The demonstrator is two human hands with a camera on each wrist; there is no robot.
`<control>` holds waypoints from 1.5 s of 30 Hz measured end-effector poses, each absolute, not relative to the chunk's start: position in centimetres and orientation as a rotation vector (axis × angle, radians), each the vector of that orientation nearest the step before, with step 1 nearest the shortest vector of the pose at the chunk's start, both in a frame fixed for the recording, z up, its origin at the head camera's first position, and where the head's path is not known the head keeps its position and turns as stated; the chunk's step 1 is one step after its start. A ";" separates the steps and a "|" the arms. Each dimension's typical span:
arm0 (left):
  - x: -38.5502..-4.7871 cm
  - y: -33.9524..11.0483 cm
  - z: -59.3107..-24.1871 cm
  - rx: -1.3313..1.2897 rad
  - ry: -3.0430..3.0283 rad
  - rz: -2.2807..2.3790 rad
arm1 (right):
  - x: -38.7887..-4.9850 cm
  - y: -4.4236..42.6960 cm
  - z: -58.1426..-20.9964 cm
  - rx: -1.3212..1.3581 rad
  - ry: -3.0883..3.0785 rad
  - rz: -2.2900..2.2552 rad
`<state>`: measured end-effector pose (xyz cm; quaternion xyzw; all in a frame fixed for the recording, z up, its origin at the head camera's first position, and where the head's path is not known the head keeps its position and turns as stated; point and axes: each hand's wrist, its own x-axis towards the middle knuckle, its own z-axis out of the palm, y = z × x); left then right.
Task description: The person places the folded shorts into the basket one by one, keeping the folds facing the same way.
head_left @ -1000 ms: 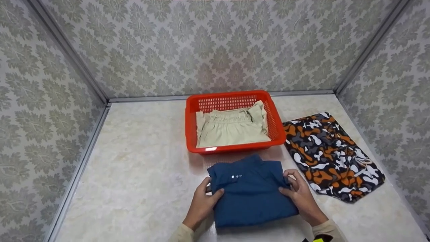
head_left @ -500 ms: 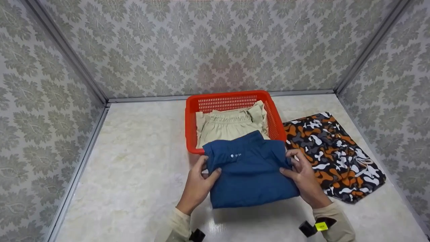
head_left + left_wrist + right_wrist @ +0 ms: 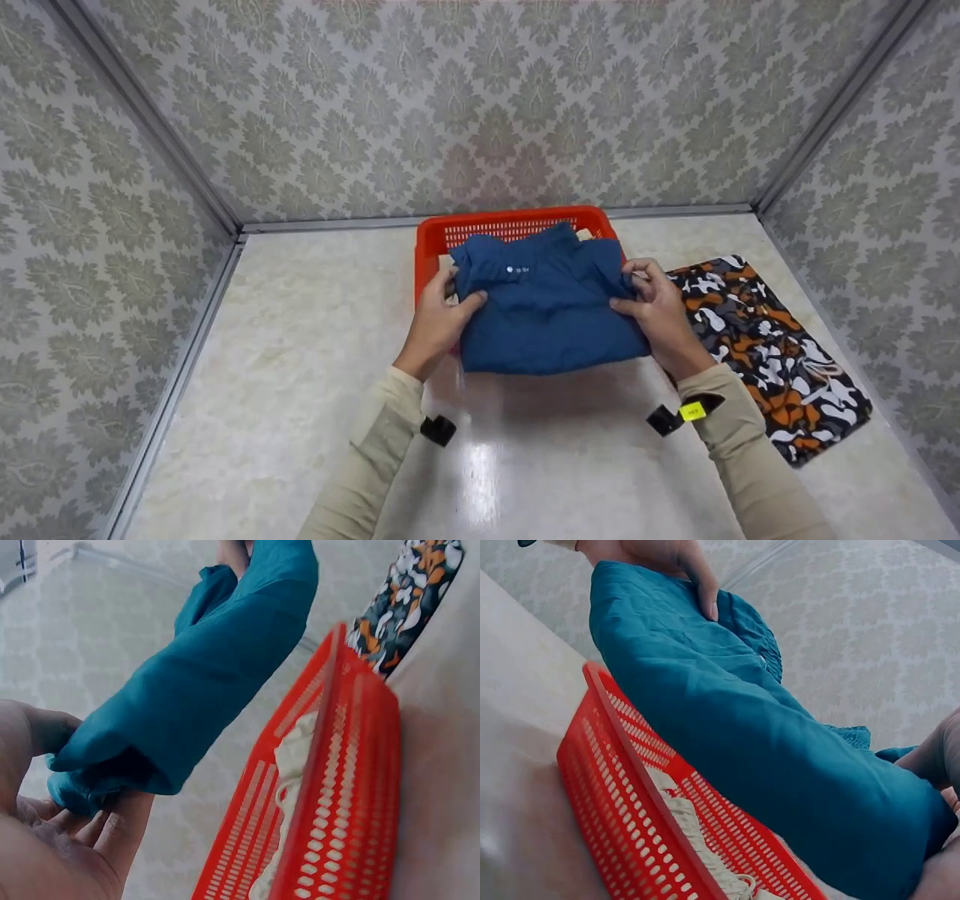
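A folded blue garment (image 3: 547, 322) with a gathered edge and small white marks hangs over the red basket (image 3: 510, 215), held up by both hands. My left hand (image 3: 441, 319) pinches its left side, thumb on top and fingers beneath. On the opposite side my right hand (image 3: 660, 319) grips it the same way. From the left wrist view, the garment (image 3: 187, 690) stands above the basket's rim, apart from it. Inside the basket lies a beige garment (image 3: 296, 746), mostly covered by the blue one in the head view.
Camouflage-patterned shorts (image 3: 772, 352) with a pale drawstring lie flat on the table (image 3: 315, 360), right of the basket. A patterned wall (image 3: 495, 105) rises close behind the basket. Side walls border the table left and right.
Both hands have lifted the blue garment off the table and carried it forward until it is over the basket. Basket and camouflage shorts have stayed where they were.
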<state>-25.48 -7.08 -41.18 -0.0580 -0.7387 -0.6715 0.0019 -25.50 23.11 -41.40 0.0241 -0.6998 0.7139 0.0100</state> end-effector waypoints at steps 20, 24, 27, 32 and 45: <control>-35.0 -7.4 -43.5 0.114 -2.532 -2.079 | -36.2 19.7 -44.2 0.002 -2.431 2.148; -35.4 -7.0 -44.7 0.163 -2.614 -1.978 | -36.7 19.6 -45.5 0.013 -2.447 2.134; -35.5 -6.7 -45.6 0.186 -2.707 -1.829 | -36.7 19.7 -46.2 0.006 -2.478 2.132; -35.6 -6.5 -46.8 0.211 -2.866 -1.519 | -36.6 19.7 -47.3 -0.033 -2.559 2.104; -33.5 -5.3 -44.9 0.006 -3.231 -0.474 | -34.6 18.8 -45.8 0.208 -2.933 0.992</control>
